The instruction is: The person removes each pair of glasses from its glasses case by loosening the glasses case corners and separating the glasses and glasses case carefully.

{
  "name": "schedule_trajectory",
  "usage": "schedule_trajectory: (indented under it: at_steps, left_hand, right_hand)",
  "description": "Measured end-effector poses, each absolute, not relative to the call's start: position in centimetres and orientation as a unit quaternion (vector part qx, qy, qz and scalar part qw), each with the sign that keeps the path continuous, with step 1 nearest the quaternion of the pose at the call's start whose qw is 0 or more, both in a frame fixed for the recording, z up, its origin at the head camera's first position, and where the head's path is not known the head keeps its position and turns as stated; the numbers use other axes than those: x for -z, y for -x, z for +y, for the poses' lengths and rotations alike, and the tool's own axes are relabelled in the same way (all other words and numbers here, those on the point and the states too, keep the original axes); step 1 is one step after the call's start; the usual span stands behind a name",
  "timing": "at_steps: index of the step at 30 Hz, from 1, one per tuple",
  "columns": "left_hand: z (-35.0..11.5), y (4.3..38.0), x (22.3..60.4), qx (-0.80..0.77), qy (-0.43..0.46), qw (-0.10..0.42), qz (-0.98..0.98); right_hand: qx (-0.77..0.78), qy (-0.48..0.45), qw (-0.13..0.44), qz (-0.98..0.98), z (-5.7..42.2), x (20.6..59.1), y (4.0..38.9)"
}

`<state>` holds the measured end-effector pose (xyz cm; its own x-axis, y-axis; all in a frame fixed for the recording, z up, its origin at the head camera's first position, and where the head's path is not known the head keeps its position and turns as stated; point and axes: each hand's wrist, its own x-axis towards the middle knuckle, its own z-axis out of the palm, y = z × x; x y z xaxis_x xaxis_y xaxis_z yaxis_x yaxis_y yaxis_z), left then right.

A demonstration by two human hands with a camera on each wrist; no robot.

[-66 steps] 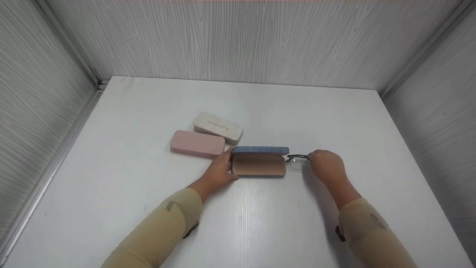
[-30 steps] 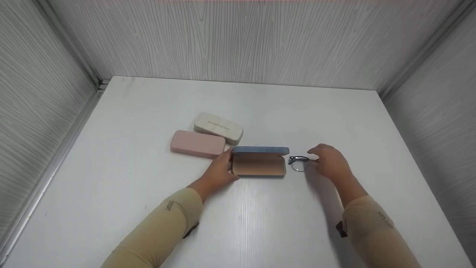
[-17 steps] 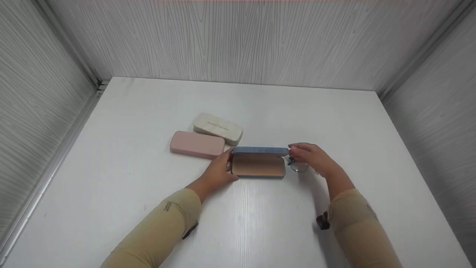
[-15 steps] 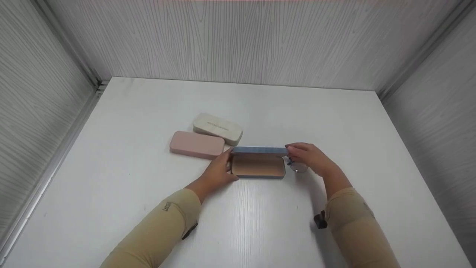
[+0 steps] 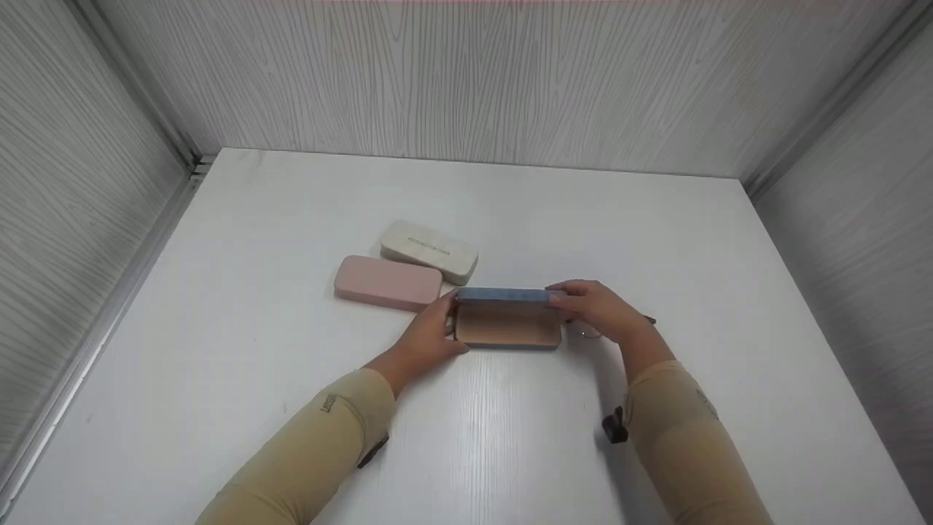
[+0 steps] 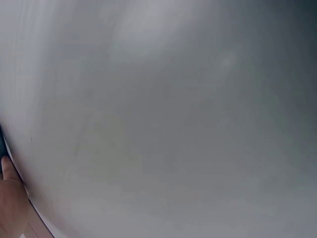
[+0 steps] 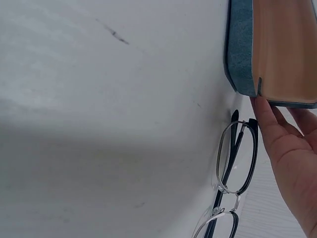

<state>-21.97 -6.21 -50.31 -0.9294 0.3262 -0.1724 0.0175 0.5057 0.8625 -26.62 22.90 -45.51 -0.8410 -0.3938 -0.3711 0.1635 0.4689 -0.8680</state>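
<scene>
A blue glasses case (image 5: pixel 503 294) stands open on the white table, its brown lining showing with nothing in it. My left hand (image 5: pixel 426 335) grips its left end, thumb at the front corner. The right hand (image 5: pixel 598 310) holds the right end of the raised lid between thumb and fingers. Beside the case, under the right hand, lies a pair of glasses (image 7: pixel 237 191) with dark upper rims and folded temples. In the head view that hand hides most of them. Only the edge of the left hand (image 6: pixel 12 203) shows in the left wrist view.
A pink glasses case (image 5: pixel 388 281) and a cream one (image 5: pixel 428 251) lie closed, side by side, just behind the left hand. Wood-grain panels (image 5: pixel 466 80) enclose the table (image 5: pixel 219 408) at the back and both sides.
My right hand has let go of the glasses, leaving them on the table, and moved left onto the case lid. The left hand has kept its grip.
</scene>
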Motion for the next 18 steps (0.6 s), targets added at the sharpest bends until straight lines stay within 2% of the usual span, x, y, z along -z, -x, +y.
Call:
schedule_trajectory:
  at_steps: [10, 18]
  left_hand:
    - [-6.2, 22.0, 50.5, -0.477, -0.113, 0.145, 0.859]
    - [-6.3, 22.1, 50.5, -0.463, -0.117, 0.136, 0.868]
  right_hand:
    - [0.459, 0.059, 0.265, 0.846, 22.9, 45.5, 26.3]
    - [0.435, 0.058, 0.23, 0.868, 22.7, 46.3, 25.6]
